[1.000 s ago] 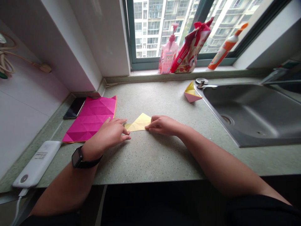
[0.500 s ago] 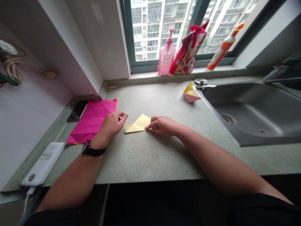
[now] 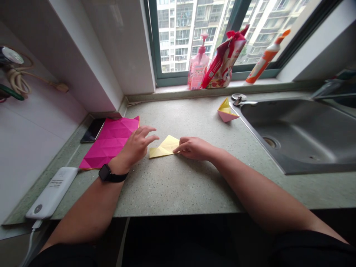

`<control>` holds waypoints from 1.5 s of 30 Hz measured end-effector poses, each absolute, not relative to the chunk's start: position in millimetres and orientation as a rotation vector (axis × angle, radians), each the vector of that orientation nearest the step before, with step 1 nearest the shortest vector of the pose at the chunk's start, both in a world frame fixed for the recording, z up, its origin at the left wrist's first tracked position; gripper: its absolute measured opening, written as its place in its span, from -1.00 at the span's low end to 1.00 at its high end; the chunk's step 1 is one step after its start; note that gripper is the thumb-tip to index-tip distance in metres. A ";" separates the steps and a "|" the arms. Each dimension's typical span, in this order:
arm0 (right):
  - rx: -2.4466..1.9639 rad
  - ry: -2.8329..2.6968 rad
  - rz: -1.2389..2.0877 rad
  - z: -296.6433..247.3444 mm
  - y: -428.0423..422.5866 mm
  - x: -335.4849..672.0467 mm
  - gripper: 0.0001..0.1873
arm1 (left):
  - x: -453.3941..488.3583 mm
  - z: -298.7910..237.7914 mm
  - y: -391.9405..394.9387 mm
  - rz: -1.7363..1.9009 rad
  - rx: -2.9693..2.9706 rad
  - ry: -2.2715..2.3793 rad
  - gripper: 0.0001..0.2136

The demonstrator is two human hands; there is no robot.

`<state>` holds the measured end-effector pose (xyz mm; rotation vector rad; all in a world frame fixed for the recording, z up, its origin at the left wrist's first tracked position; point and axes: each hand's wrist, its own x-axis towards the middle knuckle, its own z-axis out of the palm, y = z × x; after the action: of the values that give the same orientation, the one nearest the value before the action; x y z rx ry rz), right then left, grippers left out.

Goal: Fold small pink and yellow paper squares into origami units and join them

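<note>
The left hand (image 3: 137, 146) has lifted off the yellow paper triangle (image 3: 164, 147), fingers now spread just beside its left tip; the right hand (image 3: 194, 148), fingers pressed together, pins its right corner to the counter (image 3: 178, 181). Steady pressure there should keep the folded layers aligned

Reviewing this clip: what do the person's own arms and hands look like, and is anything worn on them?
Both forearms are bare, with no gloves on the left hand or right hand, and no rings show. The left wrist carries a black smartwatch with a dark rectangular face on a black band. The right wrist is bare. Dark sleeves show at the bottom edge.
</note>
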<state>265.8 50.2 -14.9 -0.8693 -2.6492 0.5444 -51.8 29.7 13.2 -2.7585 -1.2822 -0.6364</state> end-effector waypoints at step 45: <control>-0.787 -2.561 0.501 -13.1 55.5 263.5 -0.86 | 4.3 -11.4 26.3 -1.722 -2.852 -1.945 -0.79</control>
<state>263.5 55.5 -13.1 -0.7868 -2.5613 0.5005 4.3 26.3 -11.4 -2.8523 -1.9454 -1.7217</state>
